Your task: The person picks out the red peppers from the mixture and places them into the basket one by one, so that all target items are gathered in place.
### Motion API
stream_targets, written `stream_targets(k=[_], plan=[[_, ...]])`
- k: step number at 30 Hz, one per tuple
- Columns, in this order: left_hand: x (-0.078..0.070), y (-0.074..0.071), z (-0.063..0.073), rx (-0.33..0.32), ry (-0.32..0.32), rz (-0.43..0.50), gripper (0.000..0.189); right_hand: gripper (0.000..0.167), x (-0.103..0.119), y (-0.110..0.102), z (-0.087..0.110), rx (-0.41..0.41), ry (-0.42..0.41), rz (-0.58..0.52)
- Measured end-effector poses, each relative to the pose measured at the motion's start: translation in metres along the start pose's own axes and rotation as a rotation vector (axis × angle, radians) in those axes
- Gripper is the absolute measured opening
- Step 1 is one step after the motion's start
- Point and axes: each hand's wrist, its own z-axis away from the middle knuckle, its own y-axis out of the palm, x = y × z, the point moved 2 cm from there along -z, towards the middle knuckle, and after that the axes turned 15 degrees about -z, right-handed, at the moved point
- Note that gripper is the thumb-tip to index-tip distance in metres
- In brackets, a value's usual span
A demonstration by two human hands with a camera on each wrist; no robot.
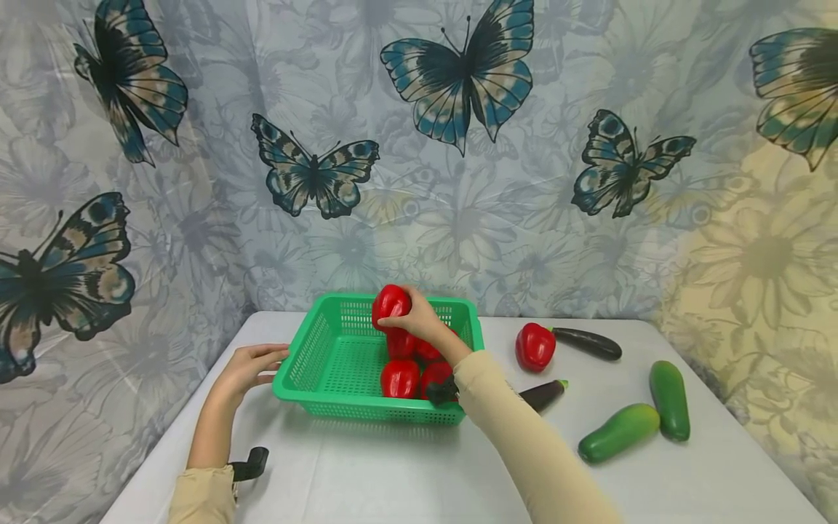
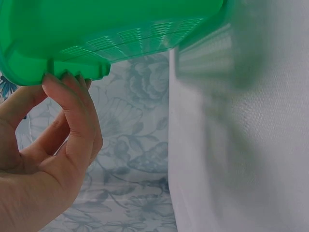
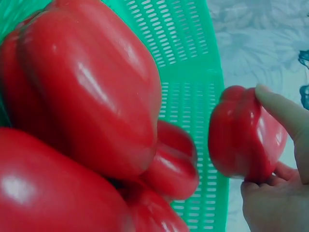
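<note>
A red bell pepper (image 1: 390, 306) is gripped between the thumb and fingers of my right hand (image 1: 419, 318), raised over the back of the green basket (image 1: 327, 404). Several other red bell peppers (image 1: 401, 378) lie in the basket's right half; in the right wrist view a large pepper (image 3: 91, 92) fills the foreground. At the basket's left end, my left hand (image 1: 245, 370) holds the rim. Its curved fingertips (image 2: 55, 83) meet the rim's edge in the left wrist view, with the thumb partly hidden behind them.
Right of the basket, another red bell pepper (image 1: 535, 347) lies beside a dark eggplant (image 1: 589, 343). A second eggplant (image 1: 543, 394) is partly covered by my right sleeve. Two green oblong vegetables (image 1: 618, 433) rest near the right edge of the white table (image 1: 366, 473). Butterfly-patterned cloth hangs behind.
</note>
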Motion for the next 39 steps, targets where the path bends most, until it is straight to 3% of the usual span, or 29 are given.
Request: stream_targets(k=[8, 22, 39], plan=[[0.001, -0.002, 0.002, 0.003, 0.003, -0.005, 0.059, 0.083, -0.001, 0.016, -0.008, 0.058, -0.017, 0.086], [0.003, -0.002, 0.002, 0.002, 0.002, -0.015, 0.059, 0.081, -0.001, 0.038, -0.013, 0.166, -0.01, 0.134], [-0.001, 0.0, 0.002, 0.002, 0.009, -0.011, 0.058, 0.083, -0.012, 0.038, -0.013, 0.228, 0.028, 0.244]])
